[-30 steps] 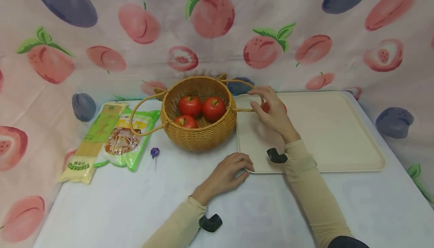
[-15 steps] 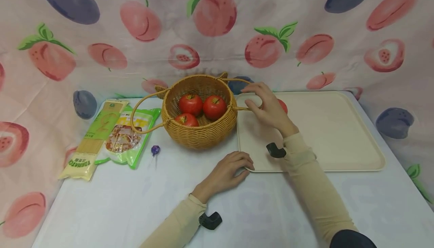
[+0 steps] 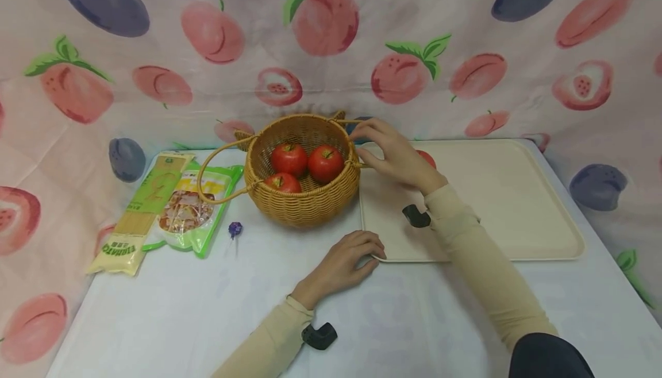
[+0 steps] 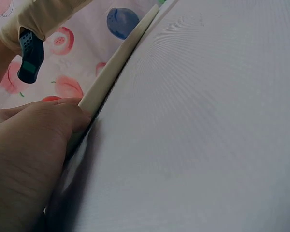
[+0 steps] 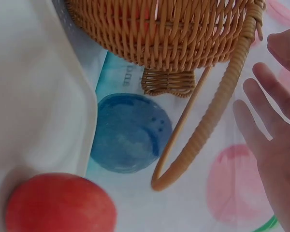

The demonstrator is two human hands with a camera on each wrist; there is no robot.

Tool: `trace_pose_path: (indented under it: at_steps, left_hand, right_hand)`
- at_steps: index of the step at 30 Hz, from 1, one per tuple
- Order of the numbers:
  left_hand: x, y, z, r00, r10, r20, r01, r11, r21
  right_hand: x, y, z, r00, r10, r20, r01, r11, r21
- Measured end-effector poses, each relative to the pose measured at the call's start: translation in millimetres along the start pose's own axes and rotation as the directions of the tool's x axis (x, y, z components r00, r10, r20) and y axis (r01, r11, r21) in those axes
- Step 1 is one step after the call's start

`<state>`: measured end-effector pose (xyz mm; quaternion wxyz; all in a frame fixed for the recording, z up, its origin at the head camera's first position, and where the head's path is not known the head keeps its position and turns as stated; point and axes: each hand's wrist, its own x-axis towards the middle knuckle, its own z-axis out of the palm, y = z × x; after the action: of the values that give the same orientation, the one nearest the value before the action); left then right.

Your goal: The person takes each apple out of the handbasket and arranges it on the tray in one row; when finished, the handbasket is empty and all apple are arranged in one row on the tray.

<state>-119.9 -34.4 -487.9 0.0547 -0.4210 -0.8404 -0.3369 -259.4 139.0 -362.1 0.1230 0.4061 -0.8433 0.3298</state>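
Observation:
A wicker basket with two loop handles stands at the back. Inside it lie three red apples. My right hand hovers over its right handle, fingers spread and holding nothing. In the right wrist view that handle runs beside the spread fingers. Another red apple lies on the beige tray, mostly hidden behind my right hand in the head view. My left hand grips the tray's front left corner, fingers over the rim and thumb at the outer edge, as the left wrist view shows.
Left of the basket lie a pack of noodles and a green-edged food bag, partly overlapped by the left handle in view. A purple lollipop lies before them. A fruit-print cloth hangs behind the white table.
My right hand has moved left along the right handle, closer to the basket's rim, its fingers staying spread. My left hand has stayed at the tray corner.

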Motion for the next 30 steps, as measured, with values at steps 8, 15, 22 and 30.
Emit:
trace_pose_path:
  at_steps: [8,15,22,30]
  left_hand:
    - [-0.7,-1.8,0.2,1.0,-0.013,0.009,0.013,1.0,-0.004]
    - [-2.2,-1.8,1.5,1.0,-0.023,0.014,0.023,1.0,-0.009]
    - [-2.5,-0.5,-0.3,0.999,-0.035,0.021,0.035,0.999,-0.009]
    - [-2.8,-1.0,0.4,1.0,-0.011,0.006,0.011,1.0,-0.01]
  right_hand:
    - [16.0,-3.9,2.9,0.997,-0.01,0.08,0.008,1.0,0.022]
    - [25.0,-5.1,7.1,0.99,-0.087,0.111,0.089,0.996,-0.01]
    - [39.0,-13.0,7.2,0.979,-0.066,0.191,0.084,0.993,-0.087]
    - [58.0,-15.8,18.1,0.943,-0.039,0.33,0.063,0.996,-0.063]
